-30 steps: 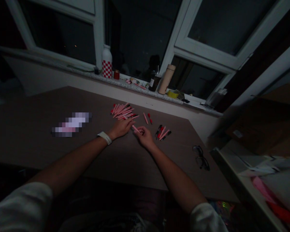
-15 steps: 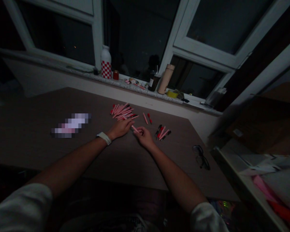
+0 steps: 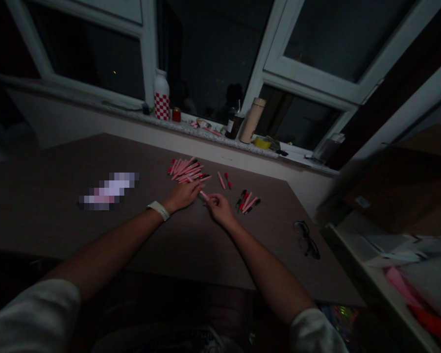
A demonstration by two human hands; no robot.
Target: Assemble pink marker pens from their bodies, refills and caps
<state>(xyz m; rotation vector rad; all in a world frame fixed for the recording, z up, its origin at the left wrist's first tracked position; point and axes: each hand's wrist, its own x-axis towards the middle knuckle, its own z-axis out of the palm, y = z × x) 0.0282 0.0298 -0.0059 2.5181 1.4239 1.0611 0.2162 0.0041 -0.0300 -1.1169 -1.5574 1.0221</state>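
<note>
Between the fingertips of my right hand [image 3: 220, 208] is a slim pink pen [image 3: 204, 195], its free end pointing at my left hand [image 3: 183, 195]. My left hand, with a watch on a pale strap [image 3: 159, 210] at the wrist, lies by the near edge of a heap of pens [image 3: 186, 169], mostly pink with some red and black parts. Its fingers are drawn together close to the pen's tip; what they hold, if anything, is hidden. A pink pen [image 3: 221, 180] and a red pen [image 3: 228, 180] lie apart, beyond my right hand. Right of it is a smaller group of pens [image 3: 248, 203].
Dark-framed glasses [image 3: 306, 239] lie on the brown table [image 3: 132, 240] at the right. A blurred-out item [image 3: 108, 191] lies at the left. On the windowsill stand a checkered bottle [image 3: 161, 98], a red jar [image 3: 176, 114], a drink cup [image 3: 233, 125] and a tan flask [image 3: 252, 120].
The fingers of my right hand have shifted slightly on the pink pen, and less of it shows. My left hand and the pens on the table stay in place.
</note>
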